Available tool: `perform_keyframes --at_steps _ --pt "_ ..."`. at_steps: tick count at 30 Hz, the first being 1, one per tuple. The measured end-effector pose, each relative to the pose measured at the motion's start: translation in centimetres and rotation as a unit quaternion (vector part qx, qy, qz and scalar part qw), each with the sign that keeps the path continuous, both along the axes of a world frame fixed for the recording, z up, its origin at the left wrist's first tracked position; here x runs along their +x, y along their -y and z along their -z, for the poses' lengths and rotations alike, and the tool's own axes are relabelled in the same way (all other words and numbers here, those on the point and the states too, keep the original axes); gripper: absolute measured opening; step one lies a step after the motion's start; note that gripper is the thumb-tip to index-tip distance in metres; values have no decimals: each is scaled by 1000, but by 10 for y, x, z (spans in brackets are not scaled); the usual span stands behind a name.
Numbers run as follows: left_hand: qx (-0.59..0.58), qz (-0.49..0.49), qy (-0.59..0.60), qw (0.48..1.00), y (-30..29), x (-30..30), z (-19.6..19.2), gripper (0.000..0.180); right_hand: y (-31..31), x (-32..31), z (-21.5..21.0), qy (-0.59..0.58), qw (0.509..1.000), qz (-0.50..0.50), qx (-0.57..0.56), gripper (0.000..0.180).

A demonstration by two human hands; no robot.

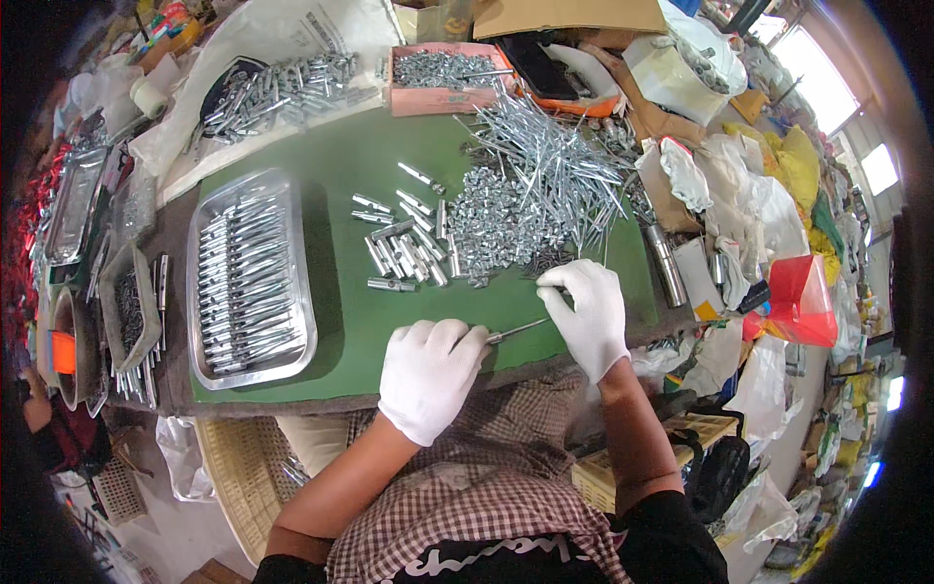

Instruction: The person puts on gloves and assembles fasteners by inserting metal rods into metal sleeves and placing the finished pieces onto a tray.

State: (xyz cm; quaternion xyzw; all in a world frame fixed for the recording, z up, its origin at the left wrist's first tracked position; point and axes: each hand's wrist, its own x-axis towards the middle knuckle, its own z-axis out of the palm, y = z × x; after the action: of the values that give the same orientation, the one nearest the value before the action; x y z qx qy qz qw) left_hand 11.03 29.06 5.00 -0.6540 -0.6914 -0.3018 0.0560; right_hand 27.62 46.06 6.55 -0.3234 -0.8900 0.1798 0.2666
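Observation:
Both my hands wear white gloves. My left hand (435,375) is closed round a metal piece; a short sleeve end and a thin metal rod (523,328) stick out of it to the right. The rod's far end reaches the palm side of my right hand (591,313). There the thumb and forefinger are pinched together, and what they hold, if anything, is too small to make out. Beyond my hands lie a heap of small metal fittings (501,219), a pile of thin metal rods (559,161) and several loose metal sleeves (413,243) on the green mat (360,360).
At left a metal tray (309,341) holds rows of assembled metal pieces. A pink box (423,100) of small parts stands at the back, beside metal pieces on a white sack (341,29). A steel cylinder (666,268) lies at the mat's right edge. Yellow crates (233,467) sit below the table.

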Motion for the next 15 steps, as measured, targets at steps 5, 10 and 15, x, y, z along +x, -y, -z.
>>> perform_keyframes --at_steps 5,10,15 --pt "4 -3 3 1000 1 -1 2 25 2 -5 -11 114 990 -22 78 4" --pt "3 -1 -1 1000 1 -1 2 26 -3 -10 -10 38 996 -18 83 7" --pt "6 -4 1 1000 1 -1 1 25 -2 -22 -13 151 985 -30 80 6"
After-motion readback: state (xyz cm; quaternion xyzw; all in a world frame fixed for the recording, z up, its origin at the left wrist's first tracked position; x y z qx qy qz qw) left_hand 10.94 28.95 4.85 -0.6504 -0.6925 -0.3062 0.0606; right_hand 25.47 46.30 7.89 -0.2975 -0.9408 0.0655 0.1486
